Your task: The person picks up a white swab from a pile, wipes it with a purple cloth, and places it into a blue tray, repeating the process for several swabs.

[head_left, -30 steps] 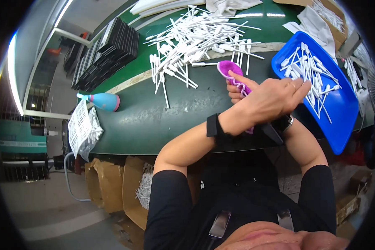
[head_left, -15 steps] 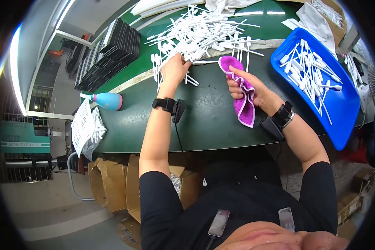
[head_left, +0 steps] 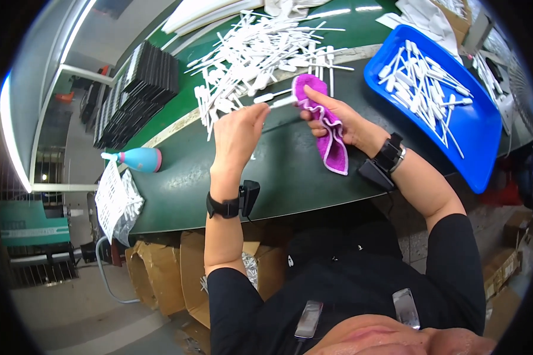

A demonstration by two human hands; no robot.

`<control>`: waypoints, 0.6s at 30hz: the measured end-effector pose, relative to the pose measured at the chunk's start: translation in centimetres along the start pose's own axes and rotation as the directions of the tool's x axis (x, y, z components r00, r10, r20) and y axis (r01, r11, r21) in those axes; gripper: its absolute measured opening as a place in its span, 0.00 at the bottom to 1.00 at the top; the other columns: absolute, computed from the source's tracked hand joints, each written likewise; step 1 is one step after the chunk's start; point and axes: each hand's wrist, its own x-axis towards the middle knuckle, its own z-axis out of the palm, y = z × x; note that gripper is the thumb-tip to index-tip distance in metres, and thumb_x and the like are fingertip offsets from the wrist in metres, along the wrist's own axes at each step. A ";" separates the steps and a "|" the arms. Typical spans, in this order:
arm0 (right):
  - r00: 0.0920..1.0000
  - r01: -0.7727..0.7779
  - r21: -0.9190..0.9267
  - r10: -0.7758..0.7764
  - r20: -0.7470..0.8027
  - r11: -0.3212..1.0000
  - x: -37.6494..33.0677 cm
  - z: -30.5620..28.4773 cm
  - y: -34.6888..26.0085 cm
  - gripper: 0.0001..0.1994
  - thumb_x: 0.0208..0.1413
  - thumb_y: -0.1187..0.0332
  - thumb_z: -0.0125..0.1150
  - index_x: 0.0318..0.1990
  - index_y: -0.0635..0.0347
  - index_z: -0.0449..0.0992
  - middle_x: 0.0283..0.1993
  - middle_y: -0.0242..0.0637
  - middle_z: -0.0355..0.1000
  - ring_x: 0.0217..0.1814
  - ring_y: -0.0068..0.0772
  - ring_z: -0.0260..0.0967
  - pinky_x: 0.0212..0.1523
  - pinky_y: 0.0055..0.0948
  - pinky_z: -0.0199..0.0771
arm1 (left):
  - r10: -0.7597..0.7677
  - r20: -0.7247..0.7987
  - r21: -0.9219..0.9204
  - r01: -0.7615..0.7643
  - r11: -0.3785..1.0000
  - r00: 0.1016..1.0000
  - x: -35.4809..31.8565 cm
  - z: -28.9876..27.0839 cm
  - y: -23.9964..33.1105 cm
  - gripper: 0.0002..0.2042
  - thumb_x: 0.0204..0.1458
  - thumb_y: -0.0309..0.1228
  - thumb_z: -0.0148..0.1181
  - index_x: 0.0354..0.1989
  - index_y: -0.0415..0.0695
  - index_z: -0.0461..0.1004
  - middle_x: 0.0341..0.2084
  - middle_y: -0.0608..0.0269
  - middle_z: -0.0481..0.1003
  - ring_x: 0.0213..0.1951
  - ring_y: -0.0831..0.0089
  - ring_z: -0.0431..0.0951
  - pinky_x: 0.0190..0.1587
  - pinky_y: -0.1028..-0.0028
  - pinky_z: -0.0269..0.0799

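My right hand (head_left: 337,118) is closed around a crumpled purple cloth (head_left: 336,155) with a pale edge. My left hand (head_left: 238,131) is closed in a pinch on a white swab (head_left: 283,102), a thin stick with a thicker head. That swab spans from my left fingertips to the upper part of the cloth, where its far end is hidden. Just beyond my left hand lies a large loose pile of similar white swabs (head_left: 260,50) on the green table. One stray swab (head_left: 264,97) lies between the pile and the cloth.
On the right stands a blue tray (head_left: 477,160) with several swabs inside. Black stacked trays (head_left: 137,97) and a blue squeeze bottle (head_left: 141,159) stand on the left, near a clear bag of white pieces (head_left: 130,204). Below the table edge are open cardboard boxes (head_left: 160,275).
My left hand has drawn back from the pile toward me, and a swab now spans between it and the cloth. My right hand keeps its hold on the cloth. The view has shifted slightly.
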 end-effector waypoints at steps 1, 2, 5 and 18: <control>1.000 0.009 -0.019 -0.009 -0.002 1.000 0.1 0.1 0.1 0.16 0.58 0.53 0.56 0.36 0.57 0.68 0.23 0.27 0.65 0.16 0.14 0.55 0.15 0.17 0.55 | 0.104 0.007 -0.019 -0.104 0.994 0.995 0.0 0.3 0.5 0.07 0.51 0.36 0.59 0.34 0.49 0.79 0.26 0.58 0.77 0.27 0.61 0.77 0.29 0.68 0.70; 1.000 0.018 -0.040 -0.018 -0.004 0.999 0.1 0.1 0.2 0.16 0.58 0.53 0.57 0.37 0.57 0.69 0.24 0.28 0.66 0.17 0.14 0.56 0.15 0.17 0.56 | 0.206 0.010 -0.039 -0.206 0.978 0.978 0.1 0.7 0.9 0.06 0.51 0.35 0.59 0.35 0.50 0.79 0.27 0.58 0.77 0.26 0.63 0.77 0.28 0.70 0.70; 0.998 0.063 -0.091 -0.065 -0.015 0.994 -0.1 -0.3 0.3 0.15 0.57 0.55 0.59 0.39 0.57 0.70 0.27 0.29 0.68 0.18 0.14 0.58 0.16 0.16 0.58 | 0.129 -0.159 -0.272 -0.169 0.947 0.979 0.9 2.8 1.6 0.07 0.52 0.34 0.59 0.37 0.48 0.78 0.26 0.59 0.78 0.25 0.67 0.78 0.27 0.74 0.71; 0.875 0.398 -0.303 -0.458 -0.160 0.866 0.3 0.9 1.4 0.14 0.58 0.56 0.58 0.40 0.58 0.73 0.29 0.27 0.71 0.20 0.13 0.64 0.19 0.17 0.66 | -0.284 0.257 -0.961 0.276 0.028 0.924 0.7 6.6 2.8 0.15 0.61 0.35 0.49 0.51 0.38 0.68 0.33 0.58 0.77 0.28 0.75 0.78 0.27 0.79 0.75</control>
